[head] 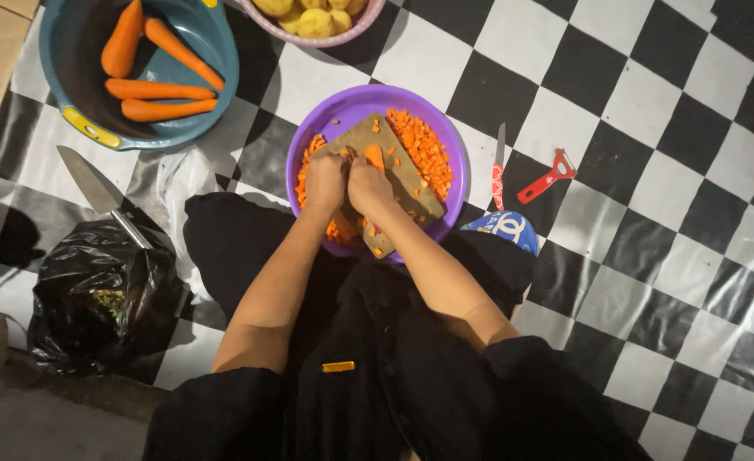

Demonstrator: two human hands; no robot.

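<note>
Both hands meet at frame centre over a purple bowl [309, 137], which sits on a black-and-white checkered floor covering [650, 171]. A small wooden cutting board [411, 183] lies tilted across the bowl w/ a carrot piece [375, 157] on it, just above the knuckles. Left hand [325, 181] is curled down on the board's left part, fingers bent & closed, prob. pinning carrot, though what's under them is hidden. Right hand [368, 186] is fisted beside it, touching the left; a bit of red shows under it, maybe a knife handle, can't tell for sure. Diced carrot [424, 145] is heaped in the bowl, upper right of the board, more along the left rim.

Upper left of frame: blue basin [215, 85] w/ whole peeled carrots [159, 90]. Top centre: pink-rimmed bowl [343, 36] of yellowish potatoes [313, 21]. Left: big kitchen knife [95, 188], blade up-left, its handle end resting on a black plastic bag [95, 299]. Right of the purple bowl: small knife w/ red patterned handle [497, 171], then a red peeler [548, 177], near each other but apart. Blue-and-white item [505, 229] just beside the bowl's lower right. The person sits in dark clothes, a small yellow bit [338, 366] on the lap.
</note>
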